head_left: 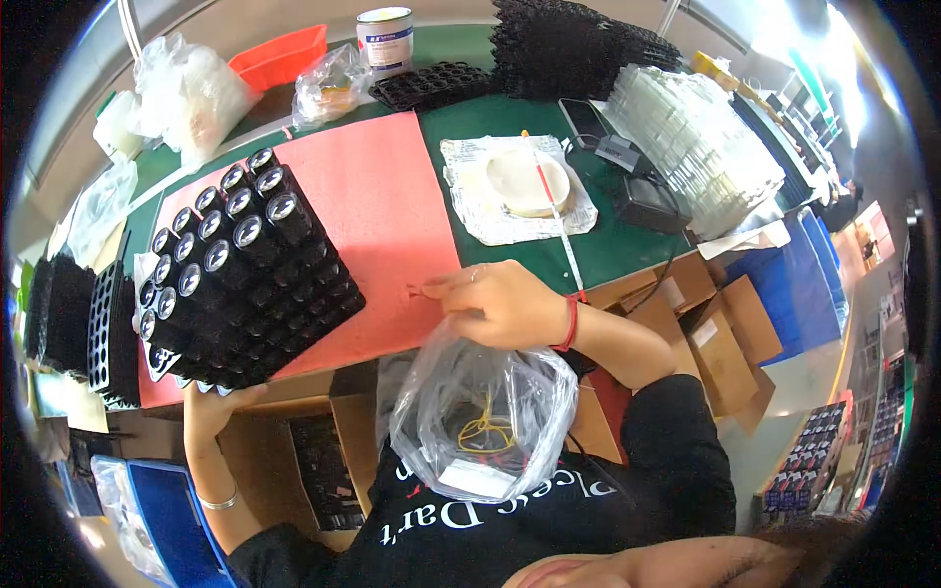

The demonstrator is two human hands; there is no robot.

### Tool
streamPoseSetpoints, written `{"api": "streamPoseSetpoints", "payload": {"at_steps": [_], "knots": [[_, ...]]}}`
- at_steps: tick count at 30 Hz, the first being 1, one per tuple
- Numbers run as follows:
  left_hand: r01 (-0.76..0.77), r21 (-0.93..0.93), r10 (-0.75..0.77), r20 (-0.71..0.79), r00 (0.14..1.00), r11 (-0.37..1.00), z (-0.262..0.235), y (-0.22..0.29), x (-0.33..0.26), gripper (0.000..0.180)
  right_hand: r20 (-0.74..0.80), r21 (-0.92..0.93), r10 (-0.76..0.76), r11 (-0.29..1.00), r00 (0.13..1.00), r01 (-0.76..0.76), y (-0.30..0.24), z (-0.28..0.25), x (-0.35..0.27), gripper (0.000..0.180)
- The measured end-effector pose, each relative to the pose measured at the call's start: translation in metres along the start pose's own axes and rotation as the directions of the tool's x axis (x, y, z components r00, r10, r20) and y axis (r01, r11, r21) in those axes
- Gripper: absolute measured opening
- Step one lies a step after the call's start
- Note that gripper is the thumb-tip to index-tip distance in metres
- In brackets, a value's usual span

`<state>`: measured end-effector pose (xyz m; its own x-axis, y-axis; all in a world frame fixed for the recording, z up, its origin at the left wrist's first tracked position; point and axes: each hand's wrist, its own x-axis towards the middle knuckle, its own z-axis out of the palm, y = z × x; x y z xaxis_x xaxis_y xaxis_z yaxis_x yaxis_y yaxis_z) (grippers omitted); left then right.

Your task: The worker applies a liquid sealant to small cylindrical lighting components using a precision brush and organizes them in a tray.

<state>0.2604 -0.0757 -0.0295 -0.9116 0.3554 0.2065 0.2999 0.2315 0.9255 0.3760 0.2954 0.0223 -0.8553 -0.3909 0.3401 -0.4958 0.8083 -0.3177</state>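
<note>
Black tray stack [284, 304] with glossy-topped cylinders sits on pink sheet [387, 216], left side of desk [472, 120]. Left hand [221, 404] at stack's near lower edge, fingers hidden, cannot tell grip. Right hand [502, 304] curled above clear bag [480, 407]; pinch unclear.

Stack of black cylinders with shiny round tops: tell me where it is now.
In the head view, the black stack stands left of centre on the flat pink mat, with the person's left hand at its near edge.

Shows big white letters [446, 517], upside down, on the black shirt [647, 470]. Also has a blue and white label [389, 37], too small to read, on the can [385, 57].
</note>
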Motion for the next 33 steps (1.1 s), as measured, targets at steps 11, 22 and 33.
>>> {"api": "streamPoseSetpoints", "payload": {"at_steps": [11,22,33], "knots": [[0.006,0.053,-0.008,0.038,0.999,0.999,0.006,-0.003,0.004,0.053,-0.017,0.007,-0.045,0.999,0.999,0.045,-0.008,0.008,-0.001,0.022],[-0.001,0.057,0.002,-0.024,1.0,0.998,0.055,0.058,0.013,0.053,-0.007,0.136,-0.08,0.987,0.997,0.081,-0.01,-0.006,-0.001,0.014],[-0.053,0.152,0.072,-0.122,0.99,0.987,0.119,0.086,0.048,0.062,0.059,0.172,-0.082,0.983,0.995,0.071,0.009,-0.012,-0.009,0.011]]}}
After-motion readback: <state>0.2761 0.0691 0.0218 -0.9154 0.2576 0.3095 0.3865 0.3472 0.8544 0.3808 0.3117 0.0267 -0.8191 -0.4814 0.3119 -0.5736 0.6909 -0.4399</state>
